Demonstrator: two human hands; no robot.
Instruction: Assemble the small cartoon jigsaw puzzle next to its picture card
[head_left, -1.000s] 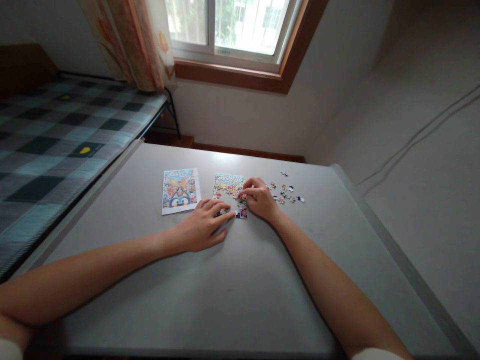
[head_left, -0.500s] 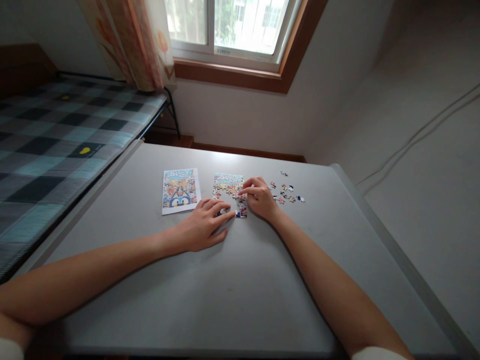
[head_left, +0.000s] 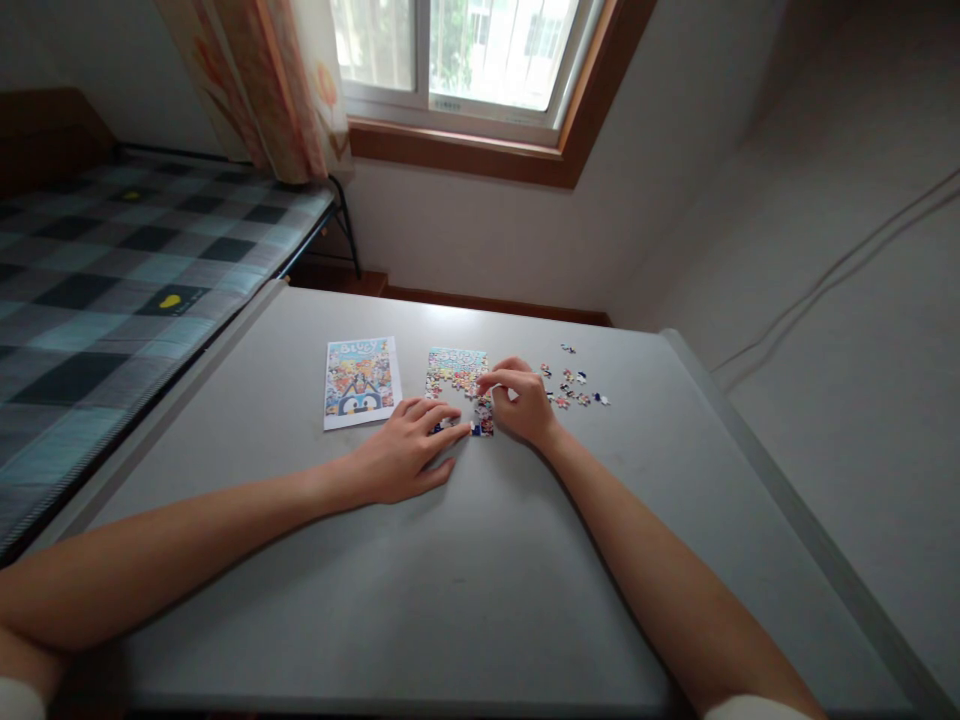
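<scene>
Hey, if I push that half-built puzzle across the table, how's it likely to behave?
The puzzle would probably slide fairly easily, being thin and flat on a smooth-looking table. It may buckle or come apart around the gap in its middle, where nothing braces it. Lying flat, it seems unlikely to roll or tip.

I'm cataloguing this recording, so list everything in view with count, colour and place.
Partly built puzzle: one, multicoloured, mid-table, with gaps
Loose puzzle pieces: several, exact count unclear, multicoloured, right of the puzzle
Printed picture sheet: one, multicoloured with white border, left of the puzzle
Table: one, pale grey, centre
Mattress: one, checked blue, grey and black, left
Wooden panel: one, brown, far left
Curtain: one, orange and cream, beside the window
Window: one, brown surround, top
Cable: at least one, greyish, right wall
Left hand: one, bare, puzzle's near-left part
Right hand: one, bare, puzzle's right edge
</scene>
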